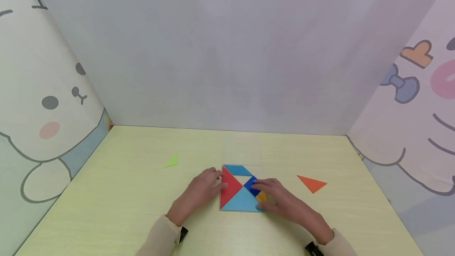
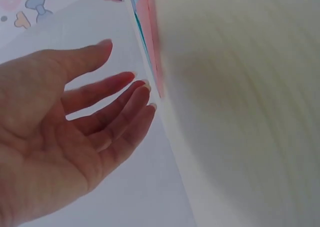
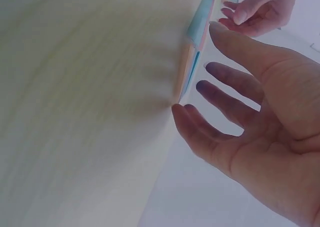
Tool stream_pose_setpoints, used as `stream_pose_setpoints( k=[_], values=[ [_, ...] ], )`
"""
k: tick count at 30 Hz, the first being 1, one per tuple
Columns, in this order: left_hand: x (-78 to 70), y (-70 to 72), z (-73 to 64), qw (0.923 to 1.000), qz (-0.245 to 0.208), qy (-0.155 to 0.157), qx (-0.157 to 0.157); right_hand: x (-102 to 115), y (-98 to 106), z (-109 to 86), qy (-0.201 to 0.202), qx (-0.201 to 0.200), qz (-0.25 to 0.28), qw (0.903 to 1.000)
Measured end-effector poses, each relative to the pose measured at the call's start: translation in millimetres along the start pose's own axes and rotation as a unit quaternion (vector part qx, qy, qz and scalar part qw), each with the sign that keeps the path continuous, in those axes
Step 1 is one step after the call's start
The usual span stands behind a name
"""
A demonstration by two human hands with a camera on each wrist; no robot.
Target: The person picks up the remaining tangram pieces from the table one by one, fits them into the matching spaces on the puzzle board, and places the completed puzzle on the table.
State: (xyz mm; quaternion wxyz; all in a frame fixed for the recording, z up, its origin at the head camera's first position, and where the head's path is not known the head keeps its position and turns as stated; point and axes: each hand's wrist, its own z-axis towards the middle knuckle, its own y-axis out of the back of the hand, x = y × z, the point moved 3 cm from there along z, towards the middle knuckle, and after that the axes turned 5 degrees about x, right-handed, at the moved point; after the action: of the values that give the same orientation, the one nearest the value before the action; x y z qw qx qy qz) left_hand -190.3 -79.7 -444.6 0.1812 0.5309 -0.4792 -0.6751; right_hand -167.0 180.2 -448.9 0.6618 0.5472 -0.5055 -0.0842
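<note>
A square tangram in a shallow tray lies flat in the middle of the table. It holds a large red triangle (image 1: 229, 191), a large light blue triangle (image 1: 239, 202), a blue parallelogram (image 1: 235, 170), a dark blue square (image 1: 248, 185) and a partly covered yellow piece (image 1: 262, 196). A pale gap shows between the parallelogram and the square. My left hand (image 1: 202, 188) is at the left edge beside the red triangle, fingers loosely bent. Over the right side hovers my right hand (image 1: 282, 200), fingertips close above the square and the tray's edge. In the wrist views both palms hold nothing.
An orange triangle (image 1: 313, 183) lies on the table to the right. Farther back on the left lies a small lime green triangle (image 1: 172, 161). A faint clear sheet (image 1: 242, 150) extends behind the tangram. Pale walls (image 1: 227, 58) enclose the table's back and sides.
</note>
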Motion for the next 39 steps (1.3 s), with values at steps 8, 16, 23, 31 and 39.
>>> stream_pose_setpoints(
  k=[8,16,23,31,39],
  values=[
    [17.9,10.1,3.6,0.9973,-0.025,0.031,-0.062,5.8,-5.5,-3.7,0.004,0.031,-0.047,0.9984],
    [25.8,14.5,4.0,0.9961,-0.035,0.054,-0.061,7.0,-8.7,-6.8,0.025,0.043,-0.077,0.9958],
    [33.1,19.4,4.3,0.9943,-0.026,0.073,-0.074,8.1,-11.4,-11.1,0.040,0.041,-0.093,0.9940],
    [45.1,29.1,4.0,0.9900,-0.018,0.098,-0.100,11.2,-12.1,-14.1,0.034,0.044,-0.087,0.9946],
    [63.9,40.0,2.2,0.9829,-0.030,0.131,-0.126,12.3,-9.4,-14.1,0.036,0.041,-0.092,0.9942]
  ],
)
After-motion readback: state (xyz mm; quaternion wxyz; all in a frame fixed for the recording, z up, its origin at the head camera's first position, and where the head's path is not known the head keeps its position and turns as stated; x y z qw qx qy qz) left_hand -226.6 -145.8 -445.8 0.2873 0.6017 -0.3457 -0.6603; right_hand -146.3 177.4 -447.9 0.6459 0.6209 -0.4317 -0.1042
